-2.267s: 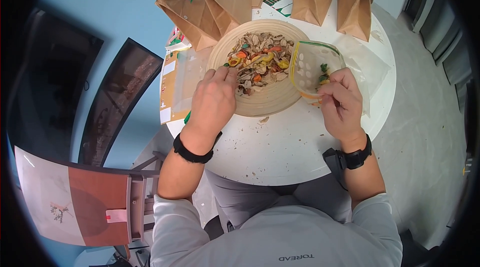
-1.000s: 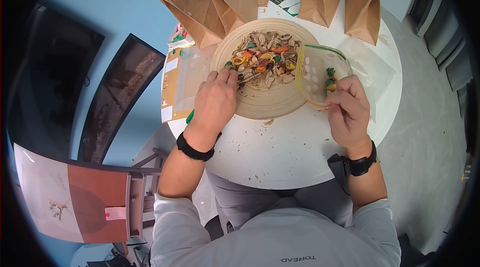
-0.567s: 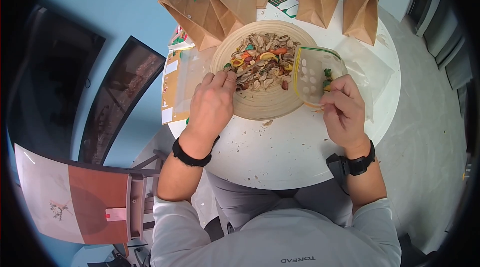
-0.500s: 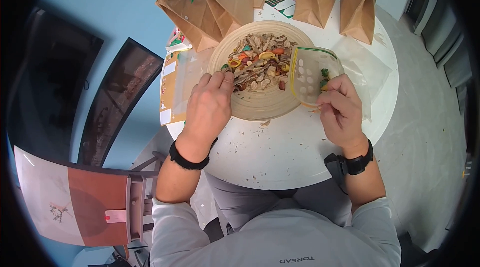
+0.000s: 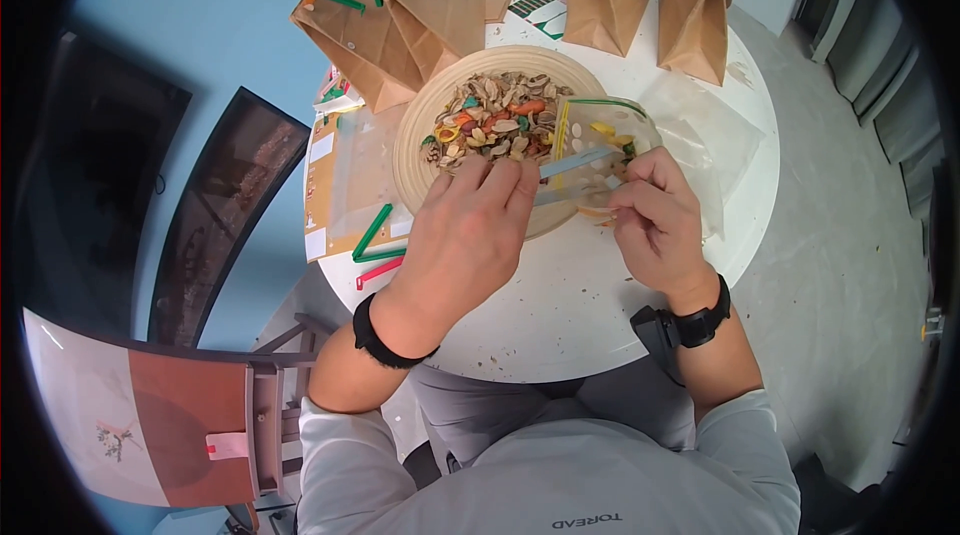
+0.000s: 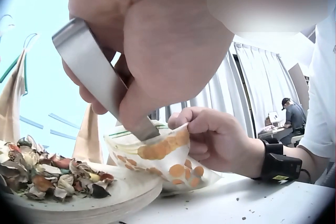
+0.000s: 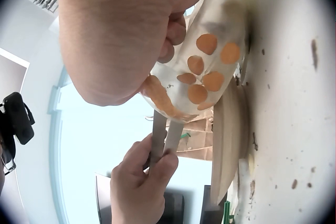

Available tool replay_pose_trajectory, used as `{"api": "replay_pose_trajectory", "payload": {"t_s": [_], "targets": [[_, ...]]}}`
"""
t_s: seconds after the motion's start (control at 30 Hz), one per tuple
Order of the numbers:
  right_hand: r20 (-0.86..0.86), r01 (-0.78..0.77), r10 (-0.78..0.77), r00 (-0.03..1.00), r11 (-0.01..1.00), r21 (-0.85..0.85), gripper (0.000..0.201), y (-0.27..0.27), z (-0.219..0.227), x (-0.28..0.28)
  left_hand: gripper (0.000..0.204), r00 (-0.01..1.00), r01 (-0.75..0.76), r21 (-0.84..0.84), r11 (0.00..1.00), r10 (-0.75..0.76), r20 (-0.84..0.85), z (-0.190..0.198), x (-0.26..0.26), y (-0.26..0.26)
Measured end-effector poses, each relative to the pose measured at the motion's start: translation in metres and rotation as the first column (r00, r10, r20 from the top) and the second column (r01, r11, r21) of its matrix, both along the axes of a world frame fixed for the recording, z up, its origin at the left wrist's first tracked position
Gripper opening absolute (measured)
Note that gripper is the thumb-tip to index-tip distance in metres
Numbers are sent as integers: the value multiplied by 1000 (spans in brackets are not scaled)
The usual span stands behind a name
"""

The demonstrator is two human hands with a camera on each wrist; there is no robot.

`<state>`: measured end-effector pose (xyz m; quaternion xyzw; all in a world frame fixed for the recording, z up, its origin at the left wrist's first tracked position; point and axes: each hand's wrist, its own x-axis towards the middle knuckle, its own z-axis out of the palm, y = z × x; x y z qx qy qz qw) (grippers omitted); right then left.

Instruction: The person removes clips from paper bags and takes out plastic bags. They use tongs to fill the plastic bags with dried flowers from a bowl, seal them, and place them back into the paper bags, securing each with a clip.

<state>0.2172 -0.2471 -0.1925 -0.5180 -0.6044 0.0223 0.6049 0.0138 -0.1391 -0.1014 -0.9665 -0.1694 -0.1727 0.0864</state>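
Tongs (image 5: 578,162), gripped by the left hand (image 5: 468,243), extend into a zip bag (image 5: 590,125). The right hand (image 5: 660,230) pinches its rim near the plate (image 5: 408,150).

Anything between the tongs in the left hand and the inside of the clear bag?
Nothing visible: the tongs in the left hand reach into the open mouth of the clear bag, which the right hand pinches.

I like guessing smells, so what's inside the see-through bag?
Inside the bag are green and yellow bits, plus the tips of the tongs. The right hand covers part, so I can't see behind it.
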Motion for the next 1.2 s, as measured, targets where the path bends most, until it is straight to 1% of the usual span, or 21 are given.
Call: {"api": "replay_pose_trajectory", "payload": {"t_s": [0.07, 0.17, 0.27, 0.4, 0.5, 0.6, 0.7, 0.77, 0.8, 0.9, 1.03, 1.2], "targets": [[10, 10, -10, 1000, 1000, 6, 24, 0, -1, 2, 44, 1000, -19, 2, 1000, 19, -25, 5, -7, 2], [-1, 31, -31, 1000, 999, 25, 25, 0, -1, 1, 50, 995, -85, -52, 995, 87, 46, 14, -38, 13], [-23, 60, -59, 998, 998, 34, 25, 0, 0, 1, 56, 970, -238, -35, 970, 236, -55, 13, -78, 17], [-1, 103, -103, 995, 994, 47, 23, -3, 1, 1, 55, 933, -337, 16, 941, 336, -127, -7, -110, 16], [19, 110, -111, 994, 993, 47, 22, -2, 2, 1, 49, 917, -384, 39, 922, 386, -103, -19, -104, 28], [30, 99, -101, 994, 994, 44, 21, -2, 1, 1, 42, 873, -483, -27, 875, 480, -82, -32, -93, 50], [25, 90, -91, 996, 995, 34, 21, -2, 2, 0, 36, 886, -461, -47, 886, 457, -77, -44, -90, 74], [20, 87, -87, 996, 996, 30, 21, -1, 3, 0, 33, 897, -439, -82, 895, 431, -104, -40, -84, 79], [19, 86, -87, 996, 996, 29, 21, -1, 2, 0, 32, 901, -429, -100, 898, 417, -120, -39, -83, 80], [30, 79, -80, 996, 997, 25, 21, -2, 3, -1, 29, 924, -380, -103, 919, 372, -86, -40, -82, 79], [32, 66, -67, 997, 998, 24, 22, -1, 3, -1, 29, 934, -357, -126, 925, 352, -67, -41, -80, 76], [24, 44, -44, 999, 999, 8, 23, -1, 1, -1, 31, 945, -328, -109, 938, 327, -28, -39, -77, 72]]}}
